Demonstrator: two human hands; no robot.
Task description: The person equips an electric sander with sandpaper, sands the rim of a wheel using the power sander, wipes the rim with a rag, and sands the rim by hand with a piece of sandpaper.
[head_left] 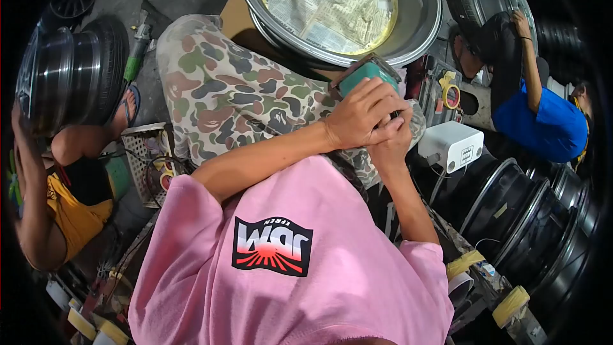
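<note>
Left hand (365,114) and right hand (391,135) clasp a boxy green tool (365,76) ahead of them, beside the silver metal wheel rim (416,6)'s near edge.

Pale light brightens the center of a dim workshop, evenly exposing a pink T-shirt (357,268) and camouflage pants (223,89), with soft shadows in their folds. White glints trace the silver wheel rim (418,0), while streaks of glare cross the polished wheel barrel (57,80) at left and highlights edge the black rims (491,201) at right. The shirt's logo (272,247) is crisp; newsprint (329,3) is too small to read. Wide-angle distortion bends and stretches the outer scene, softened toward black, rounded corners.
</note>
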